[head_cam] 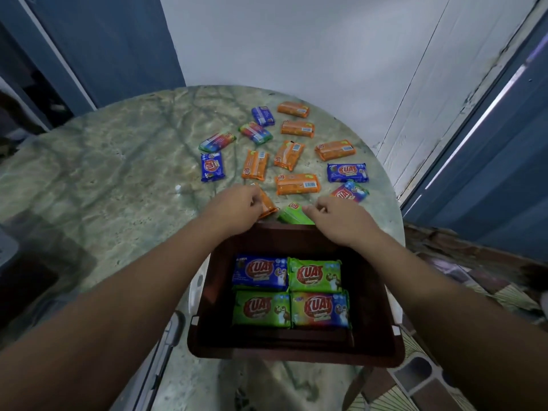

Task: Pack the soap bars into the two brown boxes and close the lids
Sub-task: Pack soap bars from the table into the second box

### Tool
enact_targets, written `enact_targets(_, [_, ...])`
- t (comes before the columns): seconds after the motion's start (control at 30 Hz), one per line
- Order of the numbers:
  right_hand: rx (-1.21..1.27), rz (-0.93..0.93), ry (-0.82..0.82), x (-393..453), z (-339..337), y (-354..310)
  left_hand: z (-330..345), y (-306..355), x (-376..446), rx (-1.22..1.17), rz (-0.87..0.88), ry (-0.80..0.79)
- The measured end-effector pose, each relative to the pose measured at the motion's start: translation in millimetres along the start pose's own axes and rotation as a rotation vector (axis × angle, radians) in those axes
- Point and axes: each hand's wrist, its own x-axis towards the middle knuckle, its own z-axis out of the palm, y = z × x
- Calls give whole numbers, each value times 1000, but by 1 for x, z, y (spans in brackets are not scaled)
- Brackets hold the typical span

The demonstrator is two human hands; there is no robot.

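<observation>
Now | marbled round table | white wall | left fingers grip orange bar | right fingers pinch green bar

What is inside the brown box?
Four soap bars lie flat in the brown box: a blue one, two green ones, and a rainbow one. Anything underneath them is covered.

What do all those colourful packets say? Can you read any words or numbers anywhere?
"KUAT": on the four soap bars in the brown box: blue bar, green bar, second green bar, rainbow bar.
"KUAT": on the blue bar on the table.
Smaller print under each logo: too blurred to read.
Orange bars such as this one: barcode and back print, too small to read.
</observation>
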Motion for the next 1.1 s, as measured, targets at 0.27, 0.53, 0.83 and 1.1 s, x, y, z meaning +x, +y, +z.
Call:
enact_targets(0.27, [-63,79,-271,63,3,-18,6,-11,68,336,51,-256])
enact_targets(0.53, [-308,94,-348,98,43,-5,36,-17,87,860,216,-258])
enact_targets(0.83, [-339,86,-305,106,54,0,46,-18,105,889,206,-308])
enact_targets(1.1, [-180,81,-104,97,45,-3,44,-30,102,226,0,-309])
